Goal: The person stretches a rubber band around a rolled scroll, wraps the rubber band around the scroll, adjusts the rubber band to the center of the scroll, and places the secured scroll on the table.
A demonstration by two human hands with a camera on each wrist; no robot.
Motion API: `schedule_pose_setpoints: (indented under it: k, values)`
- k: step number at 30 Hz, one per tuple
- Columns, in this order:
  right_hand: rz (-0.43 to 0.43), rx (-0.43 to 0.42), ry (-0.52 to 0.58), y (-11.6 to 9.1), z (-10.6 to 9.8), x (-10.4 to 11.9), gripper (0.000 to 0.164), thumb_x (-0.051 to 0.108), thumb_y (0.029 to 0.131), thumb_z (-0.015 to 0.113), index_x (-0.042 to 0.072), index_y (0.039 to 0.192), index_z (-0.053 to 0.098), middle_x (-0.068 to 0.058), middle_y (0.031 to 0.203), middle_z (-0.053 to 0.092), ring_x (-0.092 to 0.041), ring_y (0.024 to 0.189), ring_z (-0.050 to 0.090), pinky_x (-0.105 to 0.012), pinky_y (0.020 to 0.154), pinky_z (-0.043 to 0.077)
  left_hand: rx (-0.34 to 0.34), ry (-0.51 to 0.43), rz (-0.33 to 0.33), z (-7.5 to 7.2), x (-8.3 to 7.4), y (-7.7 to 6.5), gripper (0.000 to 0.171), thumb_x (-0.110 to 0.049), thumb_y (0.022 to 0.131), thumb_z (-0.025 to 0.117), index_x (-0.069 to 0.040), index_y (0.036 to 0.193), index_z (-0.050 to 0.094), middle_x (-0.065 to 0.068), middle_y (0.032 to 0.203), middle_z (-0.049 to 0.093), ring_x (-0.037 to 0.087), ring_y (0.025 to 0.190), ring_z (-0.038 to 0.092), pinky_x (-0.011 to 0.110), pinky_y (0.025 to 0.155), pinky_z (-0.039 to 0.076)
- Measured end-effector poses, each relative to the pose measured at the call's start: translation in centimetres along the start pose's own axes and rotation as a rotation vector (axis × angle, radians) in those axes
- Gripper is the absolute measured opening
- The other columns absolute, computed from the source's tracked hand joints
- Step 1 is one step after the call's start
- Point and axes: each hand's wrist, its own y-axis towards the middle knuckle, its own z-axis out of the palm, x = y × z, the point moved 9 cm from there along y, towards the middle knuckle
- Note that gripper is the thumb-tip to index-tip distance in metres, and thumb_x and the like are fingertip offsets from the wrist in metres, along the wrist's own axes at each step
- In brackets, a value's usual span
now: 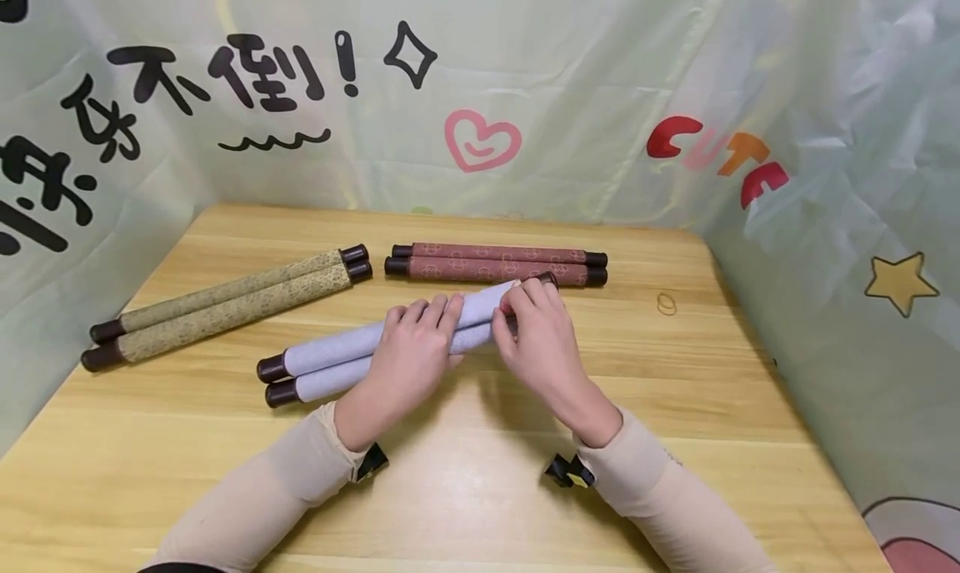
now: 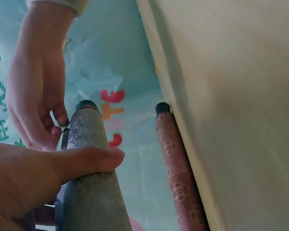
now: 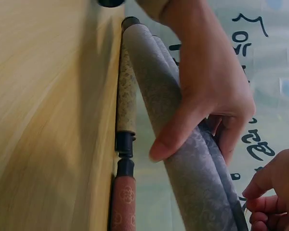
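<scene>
A pale blue patterned scroll, rolled up from both ends into two parallel rolls with dark brown end knobs, is held slanting over the wooden table. My left hand grips it near its middle; in the left wrist view the thumb lies across one roll, and in the right wrist view fingers wrap behind. At the scroll's right end, my right hand has its thumb and fingertips pinched together at the edge of the rolls. I cannot tell what thin part lies between those fingertips.
Behind the blue scroll lies a maroon scroll with flower motifs and a thin band round it. An olive-gold scroll slants at the left. A loose rubber band rests on the right of the table. Printed cloth surrounds the table.
</scene>
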Motion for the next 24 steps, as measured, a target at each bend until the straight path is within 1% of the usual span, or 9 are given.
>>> schedule_pose_setpoints:
  k: [3, 8, 12, 14, 17, 19, 20, 22, 24]
  values:
    - [-0.024, -0.021, 0.002, -0.2, -0.1, 0.2, 0.01, 0.006, 0.087, 0.065, 0.005, 0.081, 0.057, -0.008, 0.085, 0.051, -0.031, 0.081, 0.046, -0.041, 0.072, 0.041, 0.003, -0.012, -0.027, -0.3, 0.8, 0.4, 0.084, -0.042, 0.066, 0.089, -0.002, 0.132, 0.057, 0.018, 0.118, 0.066, 0.037, 0.096, 0.066, 0.051, 0.075, 0.053]
    - [0.0, -0.014, 0.054, -0.1, -0.3, -0.2, 0.008, 0.01, 0.093, 0.064, 0.005, 0.09, 0.058, -0.008, 0.092, 0.053, -0.029, 0.085, 0.048, -0.04, 0.075, 0.043, -0.024, -0.014, -0.037, -1.0, 2.0, 1.0, 0.085, -0.046, 0.068, 0.087, -0.001, 0.133, 0.057, 0.02, 0.12, 0.065, 0.04, 0.096, 0.067, 0.052, 0.077, 0.055]
    - [0.02, -0.013, 0.081, 0.1, -0.8, -0.7, 0.007, 0.012, 0.094, 0.065, 0.006, 0.093, 0.06, -0.007, 0.09, 0.056, -0.024, 0.08, 0.054, -0.036, 0.069, 0.047, -0.044, -0.046, -0.045, -1.4, 2.9, 1.3, 0.084, -0.044, 0.068, 0.088, 0.001, 0.132, 0.057, 0.023, 0.118, 0.065, 0.043, 0.095, 0.066, 0.054, 0.078, 0.056]
    - [0.026, -0.01, 0.084, 0.2, -0.9, -0.9, 0.008, 0.013, 0.093, 0.067, 0.007, 0.094, 0.062, -0.006, 0.088, 0.058, -0.022, 0.078, 0.056, -0.035, 0.066, 0.047, -0.056, -0.076, -0.059, -1.5, 3.4, 1.4, 0.085, -0.042, 0.067, 0.089, 0.002, 0.132, 0.056, 0.024, 0.117, 0.065, 0.043, 0.096, 0.065, 0.053, 0.081, 0.055]
    - [0.028, -0.006, 0.117, 0.2, -0.9, -1.4, 0.008, 0.012, 0.092, 0.069, 0.007, 0.094, 0.065, -0.005, 0.087, 0.062, -0.022, 0.079, 0.058, -0.036, 0.068, 0.049, -0.097, -0.114, -0.068, -2.1, 4.0, 1.5, 0.086, -0.04, 0.066, 0.09, 0.003, 0.132, 0.055, 0.025, 0.118, 0.064, 0.041, 0.1, 0.064, 0.051, 0.086, 0.054]
    - [0.049, -0.013, 0.198, 0.4, -0.9, -1.9, 0.008, 0.012, 0.091, 0.071, 0.005, 0.093, 0.067, -0.005, 0.087, 0.064, -0.022, 0.082, 0.059, -0.037, 0.073, 0.051, -0.141, -0.147, -0.073, -2.8, 4.2, 1.6, 0.087, -0.039, 0.066, 0.091, 0.004, 0.133, 0.056, 0.025, 0.118, 0.064, 0.039, 0.102, 0.064, 0.049, 0.088, 0.053]
    - [0.075, -0.015, 0.261, 0.4, -0.8, -2.3, 0.008, 0.011, 0.09, 0.071, 0.004, 0.092, 0.068, -0.006, 0.088, 0.065, -0.021, 0.083, 0.06, -0.037, 0.075, 0.052, -0.164, -0.158, -0.073, -3.1, 4.2, 1.6, 0.086, -0.038, 0.065, 0.091, 0.004, 0.132, 0.056, 0.025, 0.117, 0.064, 0.039, 0.102, 0.064, 0.049, 0.088, 0.053]
    - [0.152, -0.012, 0.412, 0.5, -0.3, -3.5, 0.008, 0.009, 0.089, 0.072, 0.002, 0.091, 0.069, -0.006, 0.088, 0.067, -0.017, 0.085, 0.063, -0.035, 0.079, 0.054, -0.197, -0.187, -0.069, -3.7, 4.2, 1.6, 0.086, -0.037, 0.064, 0.092, 0.004, 0.131, 0.057, 0.025, 0.116, 0.064, 0.039, 0.102, 0.064, 0.05, 0.087, 0.053]
    - [0.25, 0.014, 0.589, 0.4, 0.7, -4.6, 0.008, 0.007, 0.089, 0.072, -0.001, 0.09, 0.069, -0.007, 0.088, 0.068, -0.014, 0.084, 0.063, -0.031, 0.079, 0.054, -0.202, -0.214, -0.071, -3.9, 4.1, 1.6, 0.086, -0.036, 0.064, 0.092, 0.004, 0.131, 0.057, 0.025, 0.116, 0.064, 0.039, 0.103, 0.064, 0.051, 0.087, 0.053]
